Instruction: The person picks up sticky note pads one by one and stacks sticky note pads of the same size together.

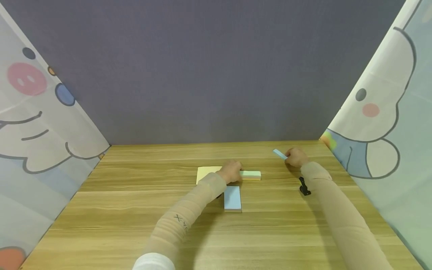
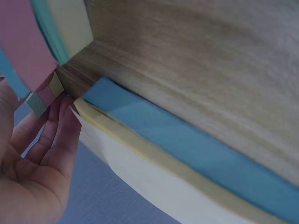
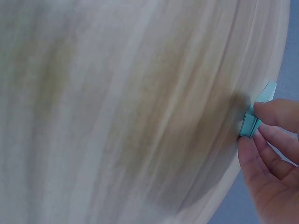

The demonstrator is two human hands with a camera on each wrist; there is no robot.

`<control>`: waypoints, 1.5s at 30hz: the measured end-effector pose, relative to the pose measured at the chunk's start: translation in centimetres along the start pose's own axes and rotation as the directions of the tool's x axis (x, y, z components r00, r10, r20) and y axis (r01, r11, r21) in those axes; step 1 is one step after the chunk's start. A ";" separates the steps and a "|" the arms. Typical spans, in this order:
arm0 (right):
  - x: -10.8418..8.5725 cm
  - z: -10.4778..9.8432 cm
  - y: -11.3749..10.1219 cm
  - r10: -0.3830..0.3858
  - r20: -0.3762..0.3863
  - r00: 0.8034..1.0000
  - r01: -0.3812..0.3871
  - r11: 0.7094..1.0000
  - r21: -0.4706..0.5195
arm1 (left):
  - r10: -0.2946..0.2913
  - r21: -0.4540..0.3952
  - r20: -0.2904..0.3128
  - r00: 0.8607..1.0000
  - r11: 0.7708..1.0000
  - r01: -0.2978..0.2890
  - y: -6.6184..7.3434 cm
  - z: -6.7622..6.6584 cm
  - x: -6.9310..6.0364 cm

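My left hand point(image 1: 231, 171) grips the left end of a narrow stack of sticky notes point(image 1: 250, 174), pale green on top. In the left wrist view its end shows green, pink and yellow layers. A yellow pad point(image 1: 206, 173) lies partly hidden behind the left wrist, with a blue layer point(image 2: 187, 140) against it in the wrist view. Nearer the front lies a light blue notepad point(image 1: 232, 198). At the back right, my right hand point(image 1: 297, 157) pinches a slim light blue sticky-note strip point(image 3: 250, 123) between thumb and fingers, tilted over the tabletop.
The wood-grain table point(image 1: 135, 225) ends at a grey back panel point(image 1: 216, 75). Cartoon-printed sheets point(image 1: 378, 93) stand along both sides. A small black piece point(image 1: 304, 186) shows beneath the right wrist. A layered pink, teal and cream block point(image 2: 42, 42) appears close in the left wrist view.
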State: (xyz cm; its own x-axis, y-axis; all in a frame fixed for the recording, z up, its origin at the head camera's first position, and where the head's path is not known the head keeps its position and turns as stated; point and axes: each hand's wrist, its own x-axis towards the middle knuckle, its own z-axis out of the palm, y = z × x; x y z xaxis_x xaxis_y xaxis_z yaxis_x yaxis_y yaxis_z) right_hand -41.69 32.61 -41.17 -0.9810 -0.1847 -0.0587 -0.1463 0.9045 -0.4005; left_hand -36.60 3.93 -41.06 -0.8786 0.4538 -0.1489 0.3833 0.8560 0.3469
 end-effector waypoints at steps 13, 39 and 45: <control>-1.4 0.0 -1.8 0.074 0.002 0.997 -0.074 0.997 -0.007 | 0.015 -0.017 0.005 1.000 1.000 -0.015 0.0 -0.2 -0.4; -1.3 0.9 -3.5 -0.034 -0.105 0.994 0.017 0.986 -0.166 | 0.007 -0.008 -0.010 1.000 1.000 -0.007 -0.2 -0.1 -0.4; -1.0 0.8 -2.4 -0.301 -0.019 0.953 0.287 0.924 -0.252 | 0.005 0.017 -0.021 1.000 1.000 -0.004 -0.1 0.0 -0.4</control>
State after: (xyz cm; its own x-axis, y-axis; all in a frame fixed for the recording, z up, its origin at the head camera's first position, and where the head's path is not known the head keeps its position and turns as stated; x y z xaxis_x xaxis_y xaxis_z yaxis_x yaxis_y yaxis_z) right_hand -40.19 30.27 -40.90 -0.8937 -0.4412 0.0819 -0.4487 0.8799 -0.1561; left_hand -36.31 3.70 -41.09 -0.8825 0.4525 -0.1279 0.3919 0.8581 0.3318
